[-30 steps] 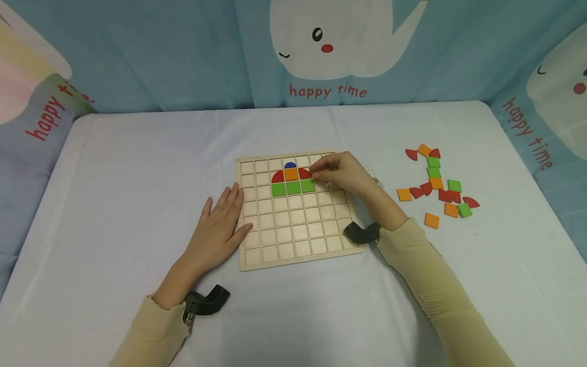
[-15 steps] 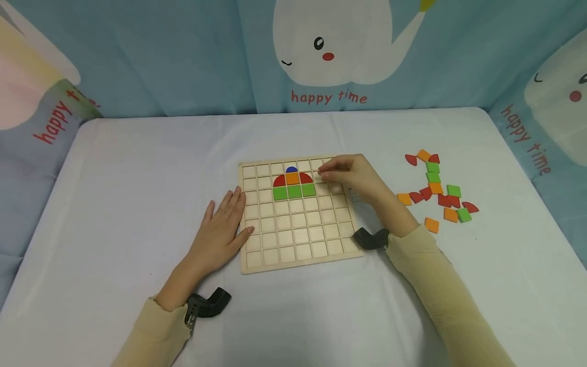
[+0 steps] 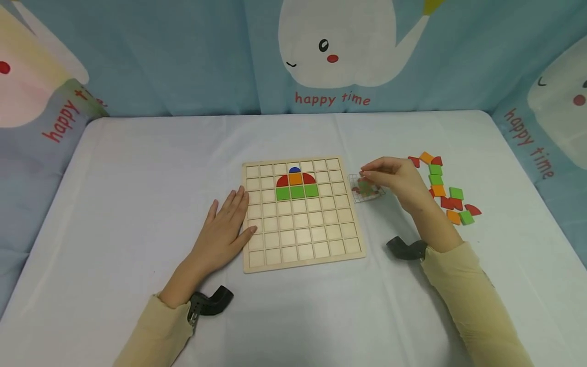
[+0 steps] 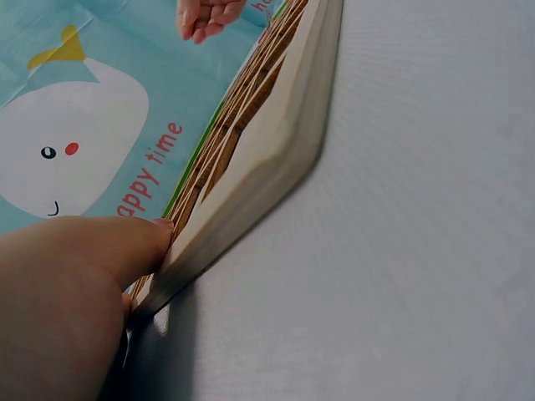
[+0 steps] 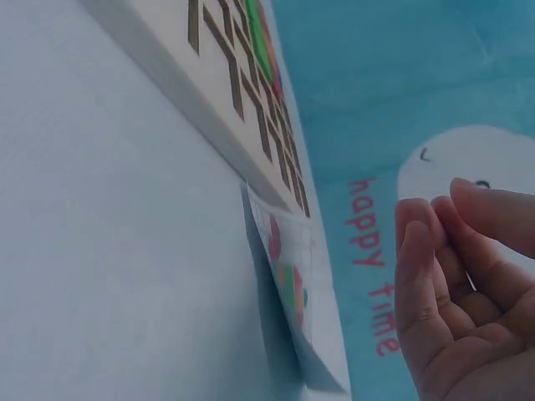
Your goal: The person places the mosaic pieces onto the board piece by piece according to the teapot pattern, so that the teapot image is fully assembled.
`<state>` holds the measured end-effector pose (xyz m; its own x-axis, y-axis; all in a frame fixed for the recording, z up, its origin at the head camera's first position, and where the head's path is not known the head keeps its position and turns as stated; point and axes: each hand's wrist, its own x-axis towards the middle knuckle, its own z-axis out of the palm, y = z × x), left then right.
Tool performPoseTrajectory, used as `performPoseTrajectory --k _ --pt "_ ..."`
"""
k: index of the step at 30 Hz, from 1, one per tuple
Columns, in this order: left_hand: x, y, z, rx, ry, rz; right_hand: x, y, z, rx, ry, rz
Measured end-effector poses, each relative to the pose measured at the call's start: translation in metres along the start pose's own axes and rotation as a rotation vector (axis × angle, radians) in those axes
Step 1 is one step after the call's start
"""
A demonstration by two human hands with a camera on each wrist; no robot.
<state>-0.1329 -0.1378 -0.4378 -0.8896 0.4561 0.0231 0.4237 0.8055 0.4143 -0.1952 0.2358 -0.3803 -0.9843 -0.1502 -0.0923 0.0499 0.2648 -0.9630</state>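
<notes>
A wooden grid board (image 3: 302, 235) lies mid-table in the head view. Set in its upper cells are a row of green squares (image 3: 297, 191), an orange square (image 3: 295, 179) between two red quarter-circles (image 3: 309, 179), and a blue half-circle (image 3: 294, 169). My left hand (image 3: 222, 232) rests along the board's left edge, fingers straight, thumb (image 4: 138, 246) on the frame. Over a small printed pattern card (image 3: 356, 195) right of the board hovers my right hand (image 3: 398, 179). Its fingers are loosely bent with nothing between them, as the right wrist view (image 5: 468, 284) shows.
Loose green squares (image 3: 436, 180), orange squares (image 3: 426, 157) and red quarter-circles (image 3: 473, 210) lie scattered on the right of the white-covered table (image 3: 151, 168). My right forearm hides some of that area. A blue printed curtain (image 3: 197, 56) stands behind the table.
My right hand has moved right, from the red quarter-circle on the board to above the card, uncovering the board's right side. My left hand stays on the board's edge.
</notes>
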Motion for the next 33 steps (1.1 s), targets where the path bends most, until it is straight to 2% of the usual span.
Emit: performPoseTrajectory --k 7,12,18,21,27,33 --pt "0.001 0.000 0.000 0.001 -0.005 -0.004 -0.013 0.005 -0.020 0.041 0.048 -0.019" --pt "-0.001 -0.002 0.000 0.013 -0.005 -0.014 -0.022 0.009 -0.032 -0.025 0.104 0.044" --pt "-0.001 -0.002 0.000 0.010 -0.007 -0.007 -0.032 0.015 -0.048 -0.064 0.143 0.049" --pt "-0.001 -0.002 0.001 0.008 -0.012 -0.007 -0.037 0.017 -0.057 -0.131 0.126 0.081" --pt "0.000 -0.002 0.002 0.005 -0.017 -0.007 -0.042 0.016 -0.073 -0.376 0.037 0.177" --pt "0.001 0.000 0.002 0.004 -0.014 -0.008 -0.042 0.021 -0.085 -0.446 -0.012 0.214"
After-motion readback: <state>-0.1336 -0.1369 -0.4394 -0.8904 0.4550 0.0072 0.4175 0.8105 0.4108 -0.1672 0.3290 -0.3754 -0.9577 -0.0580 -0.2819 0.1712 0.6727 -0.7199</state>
